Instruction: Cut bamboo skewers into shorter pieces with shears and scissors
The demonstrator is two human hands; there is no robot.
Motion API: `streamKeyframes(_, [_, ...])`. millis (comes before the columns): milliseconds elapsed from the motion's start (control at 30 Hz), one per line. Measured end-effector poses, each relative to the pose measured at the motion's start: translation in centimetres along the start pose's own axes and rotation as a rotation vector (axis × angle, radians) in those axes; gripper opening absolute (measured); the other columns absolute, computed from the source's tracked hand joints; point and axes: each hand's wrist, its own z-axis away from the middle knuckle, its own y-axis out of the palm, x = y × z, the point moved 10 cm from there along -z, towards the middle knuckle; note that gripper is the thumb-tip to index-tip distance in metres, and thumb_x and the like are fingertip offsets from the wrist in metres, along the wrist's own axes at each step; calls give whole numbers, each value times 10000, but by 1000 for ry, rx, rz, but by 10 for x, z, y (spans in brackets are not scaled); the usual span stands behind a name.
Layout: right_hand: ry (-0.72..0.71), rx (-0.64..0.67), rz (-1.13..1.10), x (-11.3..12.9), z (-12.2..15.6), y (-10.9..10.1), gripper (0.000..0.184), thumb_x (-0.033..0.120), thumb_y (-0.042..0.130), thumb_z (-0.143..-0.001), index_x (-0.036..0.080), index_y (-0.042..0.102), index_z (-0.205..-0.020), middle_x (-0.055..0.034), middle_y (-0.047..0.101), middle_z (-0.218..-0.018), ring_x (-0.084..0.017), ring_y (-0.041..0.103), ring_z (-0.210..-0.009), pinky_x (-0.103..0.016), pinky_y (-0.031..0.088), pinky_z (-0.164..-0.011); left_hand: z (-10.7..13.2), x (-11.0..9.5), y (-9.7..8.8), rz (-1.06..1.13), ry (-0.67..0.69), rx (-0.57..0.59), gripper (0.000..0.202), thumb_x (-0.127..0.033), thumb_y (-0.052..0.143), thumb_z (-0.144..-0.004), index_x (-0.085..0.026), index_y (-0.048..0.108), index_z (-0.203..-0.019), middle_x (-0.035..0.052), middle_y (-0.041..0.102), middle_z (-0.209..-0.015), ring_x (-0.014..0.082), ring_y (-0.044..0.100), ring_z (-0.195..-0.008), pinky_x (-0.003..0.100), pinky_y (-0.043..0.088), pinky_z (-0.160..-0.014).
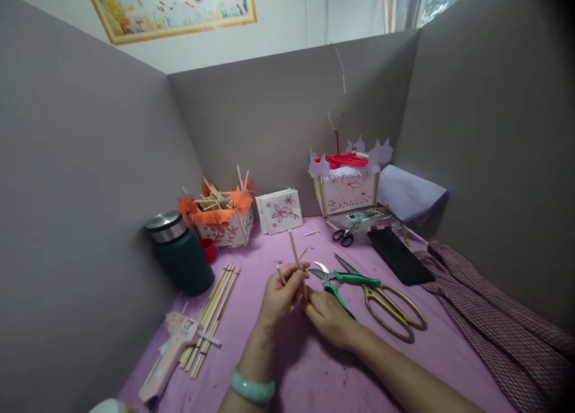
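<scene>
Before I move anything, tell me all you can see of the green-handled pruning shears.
The pruning shears lie open on the purple cloth, metal blades parted, tips pointing left: one bright and curved, the other darker. The green handles are spread; the upper crosses the gold-handled scissors, the lower slants down beside the right hand. Whether hand and handle touch is unclear.

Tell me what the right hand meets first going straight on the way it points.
Likely the bare left hand, just ahead of the right hand and gripping a thin pale wooden stick. Depth is unclear from this one view; they may already touch.
</scene>
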Motion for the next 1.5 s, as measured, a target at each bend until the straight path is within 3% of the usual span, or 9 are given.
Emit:
streamKeyframes(300, [-128,16,-13,10,-1,-8,177,178,374,-886,188,548,-917,-49,618,-924,-162,559,-816,-273,415,-747,1,-5,4,-41,35,53,233,-360,629,-793,-135,602,-848,54,695,-798,4,358,-355,173,247,-372])
streamKeyframes(600, [-100,9,30,5,-5,-17,184,164,472,-832,186,624,-932,-45,642,-883,-162,576,-789,-261,422,-718,-2,-2,-2,-78,29,14,308,-382,639,-774,-123,631,-941,49,689,-783,8,353,-346,175,226,-346])
streamKeyframes(733, [38,-193,261,-13,2,-72,458,424,491,-862,159,511,-1235,-117,611,-1089,-241,536,-1004,-362,388,-868,-3,-1,-1,-95,33,24,321,-409,630,-777,-128,631,-932,48,696,-759,10,331,-332,181,202,-335])
streamKeyframes(867, [252,-56,556,-54,16,-82,849,577,722,-570,173,487,-1278,-177,544,-1211,-373,456,-1109,-502,322,-899,-1,-1,6,-130,23,48,333,-415,628,-776,-120,645,-929,66,702,-777,14,341,-340,187,215,-339])
streamKeyframes(1067, [291,-43,648,-65,18,-69,633,353,691,-589,215,555,-1191,-146,581,-1084,-348,479,-1046,-499,326,-854,-1,-1,7,-123,27,52,306,-387,612,-795,-119,644,-941,45,677,-755,10,343,-342,183,212,-343])
streamKeyframes(1167, [329,-186,420,-62,15,-87,624,286,632,-601,171,548,-1208,-150,593,-1101,-327,499,-1050,-465,365,-866,-1,0,6,-116,33,61,309,-394,607,-797,-121,638,-937,39,670,-751,10,342,-335,186,204,-340])
streamKeyframes(1300, [216,-410,-312,-47,18,-122,547,354,433,-788,165,450,-1301,-124,602,-1141,-266,573,-1037,-402,454,-834,-2,1,6,-125,29,63,319,-409,610,-790,-120,626,-924,44,679,-750,14,345,-337,190,213,-343])
streamKeyframes(1400, [76,-415,-581,-31,20,-130,505,321,245,-867,189,415,-1323,-127,600,-1148,-277,563,-1100,-448,480,-807,-2,1,5,-132,23,59,336,-425,612,-785,-121,619,-927,45,679,-754,15,341,-340,192,217,-341])
streamKeyframes(1500, [94,-353,-620,-31,24,-118,505,254,260,-839,179,430,-1308,-140,588,-1174,-282,571,-1099,-472,484,-813,-3,0,4,-119,34,56,331,-422,614,-784,-123,615,-923,40,673,-756,15,343,-339,191,209,-339])
